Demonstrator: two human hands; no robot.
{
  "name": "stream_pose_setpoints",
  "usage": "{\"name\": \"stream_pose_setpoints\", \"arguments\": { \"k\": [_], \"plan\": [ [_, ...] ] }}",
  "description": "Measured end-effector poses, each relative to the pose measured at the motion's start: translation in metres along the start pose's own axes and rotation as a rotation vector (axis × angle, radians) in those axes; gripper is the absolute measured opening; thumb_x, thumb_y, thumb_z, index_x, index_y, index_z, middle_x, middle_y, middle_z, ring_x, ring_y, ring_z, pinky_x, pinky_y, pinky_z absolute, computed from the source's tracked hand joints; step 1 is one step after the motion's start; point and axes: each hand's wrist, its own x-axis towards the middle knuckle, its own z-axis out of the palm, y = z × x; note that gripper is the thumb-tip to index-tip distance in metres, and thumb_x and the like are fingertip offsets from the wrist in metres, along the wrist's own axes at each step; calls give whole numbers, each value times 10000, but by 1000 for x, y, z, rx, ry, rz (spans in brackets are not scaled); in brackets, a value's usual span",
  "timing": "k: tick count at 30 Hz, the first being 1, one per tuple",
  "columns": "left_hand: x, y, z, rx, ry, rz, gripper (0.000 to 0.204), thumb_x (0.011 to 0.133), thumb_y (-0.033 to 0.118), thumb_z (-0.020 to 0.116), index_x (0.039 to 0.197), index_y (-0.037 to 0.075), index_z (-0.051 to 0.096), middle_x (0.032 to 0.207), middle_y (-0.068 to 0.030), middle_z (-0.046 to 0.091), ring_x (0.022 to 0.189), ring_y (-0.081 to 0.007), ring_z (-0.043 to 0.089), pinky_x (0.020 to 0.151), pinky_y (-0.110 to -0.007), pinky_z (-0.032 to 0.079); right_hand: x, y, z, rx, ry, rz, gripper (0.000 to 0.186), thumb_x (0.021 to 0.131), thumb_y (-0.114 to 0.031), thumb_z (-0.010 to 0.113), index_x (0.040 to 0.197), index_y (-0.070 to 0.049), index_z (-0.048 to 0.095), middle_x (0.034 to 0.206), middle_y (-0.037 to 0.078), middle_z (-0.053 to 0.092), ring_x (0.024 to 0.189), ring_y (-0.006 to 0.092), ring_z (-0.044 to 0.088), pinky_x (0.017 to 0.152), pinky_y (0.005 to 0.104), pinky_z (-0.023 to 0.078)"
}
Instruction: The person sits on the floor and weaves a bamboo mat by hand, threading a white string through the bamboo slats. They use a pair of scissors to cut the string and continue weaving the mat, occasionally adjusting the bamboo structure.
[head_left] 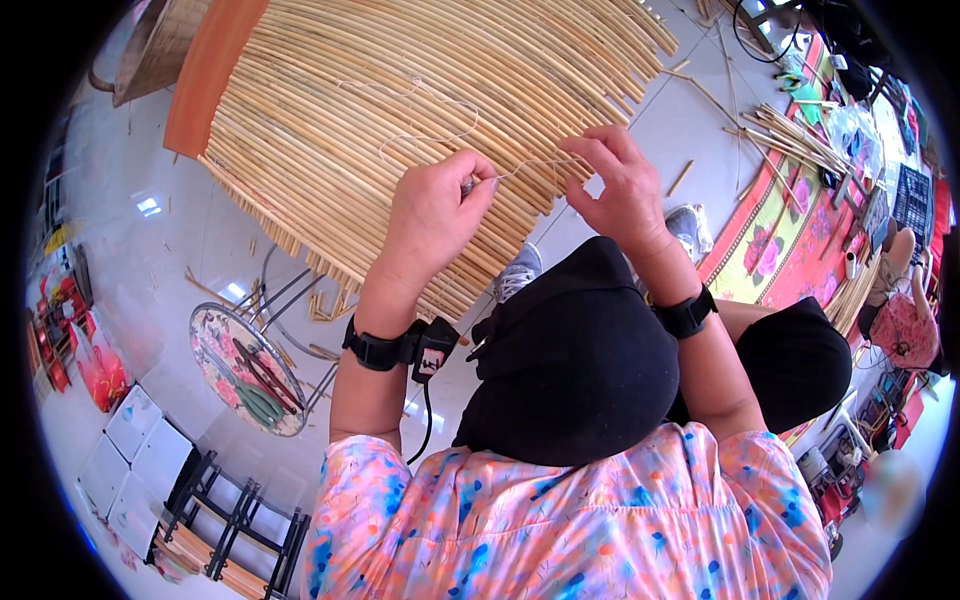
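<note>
A large mat of thin tan canes (310,150), laid side by side, spreads out in front of me, with an orange-brown band (215,75) along its left end. My left hand (435,212) is closed over the mat, thumb and fingers pinched on a thin pale string (512,170). From there the string runs across to the fingertips of my right hand (622,190), at the mat's uneven right edge. My right fingers are curled around the string, with the thumb a little apart. More string lies in a loose loop on the canes beyond my left hand.
A round floral stool (248,370) at lower left bears pliers-like tools with green and dark red handles. Cane pieces (790,135) lie on a floral floor mat (770,240) at right. White boxes (135,450) stand at lower left. Another person (905,320) sits far right.
</note>
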Motion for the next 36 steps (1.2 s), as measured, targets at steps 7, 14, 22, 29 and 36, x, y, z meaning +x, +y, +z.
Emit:
{"name": "stream_pose_setpoints", "arguments": {
  "k": [7, 14, 22, 29, 36],
  "plan": [
    [1, 0, 0, -6, 13, 14, 91, 834, 108, 650, 856, 22, 631, 546, -7, 468, 503, -69, 403, 478, -256, 333, 2, 0, 12, -21, -77, -22, 288, 684, -50, 688, 957, -142, 682, 899, 38, 582, 847, 242, 595, 696, 361, 519],
    [-1, -1, -2, 7, -15, -20, 86, 828, 103, 653, 850, 22, 633, 534, -11, 453, 493, -67, 388, 469, -260, 322, 1, 4, 21, 126, -28, 99, 108, 767, -84, 693, 874, -97, 697, 837, 60, 603, 776, 262, 610, 660, 368, 512],
    [-7, -7, -5, 39, -29, -7, 92, 823, 89, 632, 884, 22, 650, 528, -25, 445, 483, -85, 389, 467, -273, 326, 1, 4, 19, 193, -29, 216, 81, 791, -99, 682, 857, -53, 690, 840, 86, 619, 725, 283, 625, 636, 363, 511],
    [-12, -9, -1, 121, -88, 57, 125, 816, 108, 597, 892, 88, 695, 633, -138, 617, 591, -303, 620, 553, -369, 482, 3, 6, 21, 151, -27, 249, 79, 781, -108, 684, 832, -48, 682, 815, 85, 616, 721, 293, 620, 632, 372, 508],
    [-20, -13, 20, -140, -204, 125, 133, 830, 46, 585, 915, 22, 684, 673, -102, 632, 583, -153, 589, 564, -272, 449, 5, 4, 22, -43, -31, 123, 73, 786, -79, 667, 776, -34, 610, 781, 103, 578, 692, 294, 605, 602, 375, 490]
  ]
}}
